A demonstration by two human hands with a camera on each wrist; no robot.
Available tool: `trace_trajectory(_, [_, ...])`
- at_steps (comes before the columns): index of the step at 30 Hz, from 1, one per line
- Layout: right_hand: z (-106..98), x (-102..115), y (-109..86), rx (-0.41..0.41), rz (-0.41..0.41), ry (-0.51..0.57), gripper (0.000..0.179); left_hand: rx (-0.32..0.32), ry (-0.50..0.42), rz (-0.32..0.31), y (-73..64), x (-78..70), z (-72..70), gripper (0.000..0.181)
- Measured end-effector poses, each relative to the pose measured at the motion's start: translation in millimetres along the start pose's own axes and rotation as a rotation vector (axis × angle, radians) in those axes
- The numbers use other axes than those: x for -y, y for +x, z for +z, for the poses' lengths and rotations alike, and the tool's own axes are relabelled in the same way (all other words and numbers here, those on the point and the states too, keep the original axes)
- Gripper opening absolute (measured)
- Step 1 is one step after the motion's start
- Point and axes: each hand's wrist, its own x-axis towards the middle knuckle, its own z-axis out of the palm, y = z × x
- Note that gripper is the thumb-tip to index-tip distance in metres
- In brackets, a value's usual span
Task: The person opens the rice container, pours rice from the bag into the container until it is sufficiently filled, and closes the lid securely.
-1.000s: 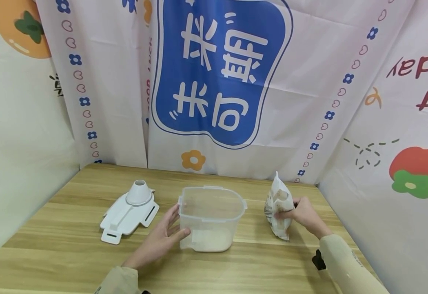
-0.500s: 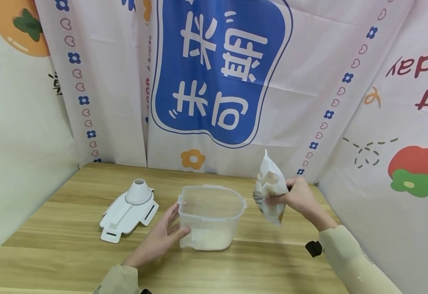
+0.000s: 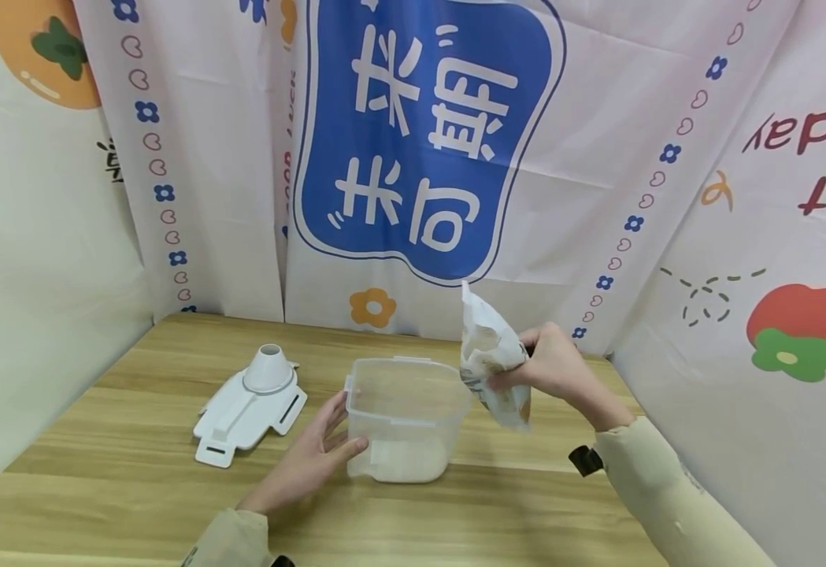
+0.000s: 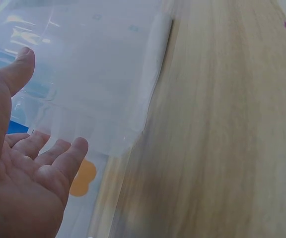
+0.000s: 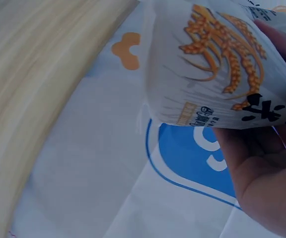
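Observation:
A clear plastic container (image 3: pixel 407 417) stands upright on the table, with a pale layer, likely rice, at its bottom. My left hand (image 3: pixel 311 457) rests against its left side, thumb toward the near face and fingers spread along the side. In the left wrist view those fingers (image 4: pixel 68 158) are loosely bent against the clear wall. My right hand (image 3: pixel 550 366) grips a white rice bag (image 3: pixel 490 358), printed with orange grain ears in the right wrist view. The bag is tilted in the air beside the container's right rim, its top leaning left. Its mouth is not clearly visible.
A white lid (image 3: pixel 231 425) with a cone-shaped spout (image 3: pixel 268 370) lies on the wooden table (image 3: pixel 136 488) left of the container. Printed cloth hangs behind the table (image 3: pixel 413 157) and on both sides.
My right hand has lifted the rice bag off the table and carried it left, tilting it toward the container. My left hand and the container have stayed in place.

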Motion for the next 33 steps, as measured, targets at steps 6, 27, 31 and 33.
trace_trajectory(6, [-0.1, 19.3, 6.9, 0.046, -0.046, -0.111, 0.028, 0.001, -0.004, -0.011, 0.9, -0.2, 0.3, 0.09])
trace_trajectory(27, [17.5, 45.6, 18.3, 0.121, -0.143, -0.171, 0.029, 0.015, -0.013, 0.001, 0.6, 0.6, -1.0, 0.091])
trace_trajectory(31, [21.8, 46.3, 19.0, 0.124, -0.148, -0.177, 0.034, 0.015, -0.019, 0.003, 0.4, 1.0, -1.3, 0.091])
trace_trajectory(33, [23.6, 46.1, 19.1, 0.122, -0.151, -0.179, 0.035, 0.014, -0.021, 0.004, 0.4, 1.3, -1.3, 0.09])
